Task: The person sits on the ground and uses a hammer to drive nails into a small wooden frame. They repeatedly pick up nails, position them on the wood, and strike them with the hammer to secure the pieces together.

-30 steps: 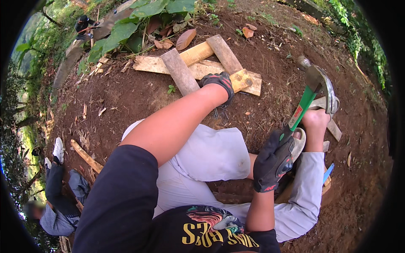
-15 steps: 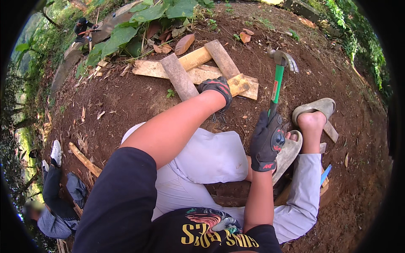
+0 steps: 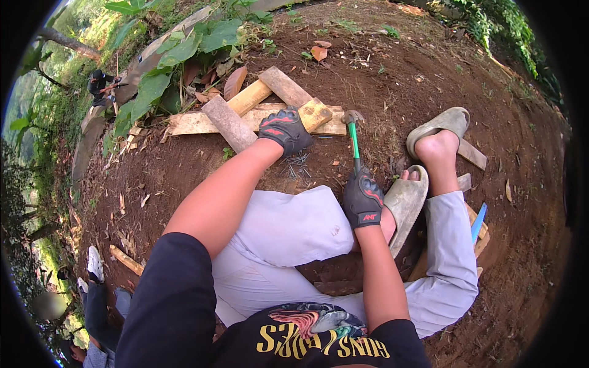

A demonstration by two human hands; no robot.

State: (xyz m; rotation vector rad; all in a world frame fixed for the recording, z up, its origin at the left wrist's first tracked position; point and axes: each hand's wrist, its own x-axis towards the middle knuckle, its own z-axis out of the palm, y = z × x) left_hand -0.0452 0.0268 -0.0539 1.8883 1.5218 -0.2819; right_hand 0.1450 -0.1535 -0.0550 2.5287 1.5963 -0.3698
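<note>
Nailed-together wooden planks lie crossed on the soil ahead of me, with a yellowish plank point(image 3: 316, 114) running slantwise between two greyish-brown ones. My left hand point(image 3: 286, 130), in a black glove with red trim, is closed over the yellowish plank; its fingertips are hidden. My right hand point(image 3: 363, 197), gloved alike, grips the lower handle of a green-handled claw hammer point(image 3: 354, 140). The hammer's head is beside the right end of the long pale bottom plank point(image 3: 190, 123). Loose nails point(image 3: 297, 165) lie in a small heap on the soil below my left hand.
My bent legs in light trousers and sandals point(image 3: 410, 207) frame the near ground. At the right lie a blue-edged tool point(image 3: 478, 222) and wood offcuts point(image 3: 472, 154). Large green leaves point(image 3: 178, 52) grow behind the planks. One person point(image 3: 100, 88) is far left; another point(image 3: 98, 313) is lower left.
The hammer has swung down and left, so its head is now close to the planks' right end. My left hand has shifted on the wood, and the whole view has moved somewhat.
</note>
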